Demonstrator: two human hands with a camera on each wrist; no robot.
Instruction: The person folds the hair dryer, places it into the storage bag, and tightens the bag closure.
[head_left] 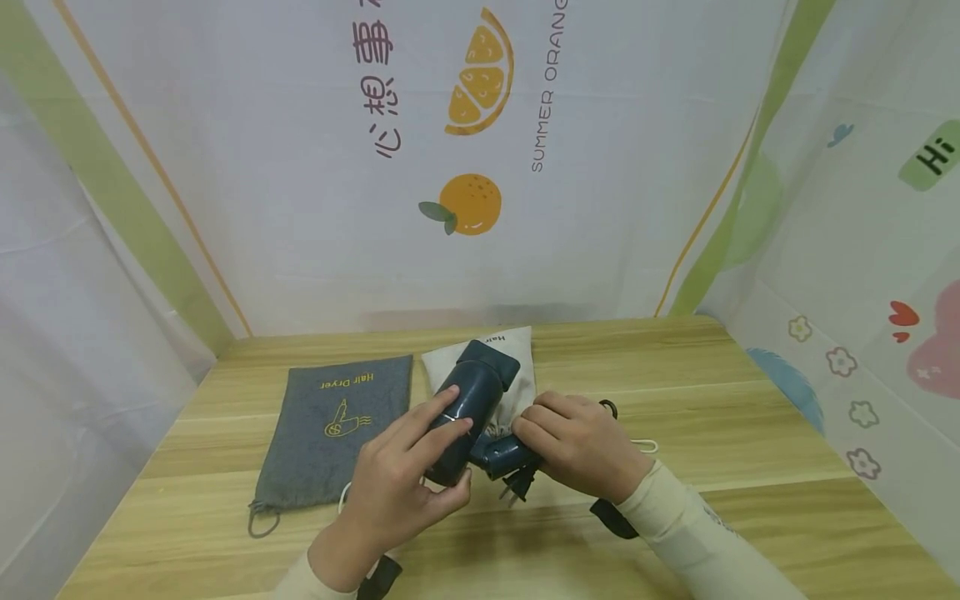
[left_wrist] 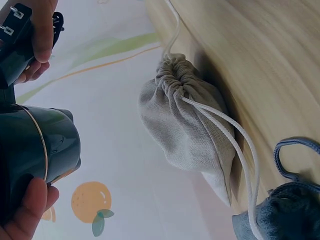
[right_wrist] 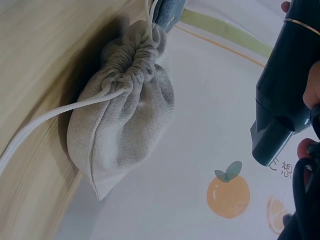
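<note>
My left hand (head_left: 408, 467) holds the barrel of a dark blue hair dryer (head_left: 476, 396), fingers across its top and thumb along the near side. The dryer is tilted above the table, nozzle pointing away. My right hand (head_left: 577, 437) grips its handle (head_left: 502, 456). Below that hand hangs a two-pin plug (head_left: 519, 483), and a loop of black cord (right_wrist: 300, 190) shows in the right wrist view. Behind the dryer lies a pale drawstring bag (left_wrist: 185, 115), gathered at its mouth, with white strings. How much cord the right palm hides I cannot tell.
A flat grey drawstring bag (head_left: 322, 450) with yellow "Hair Dryer" lettering lies on the left of the wooden table (head_left: 187, 483). Printed white cloth (head_left: 600, 208) hangs behind the table and along its sides. Black pieces (head_left: 613, 518) show beside both wrists.
</note>
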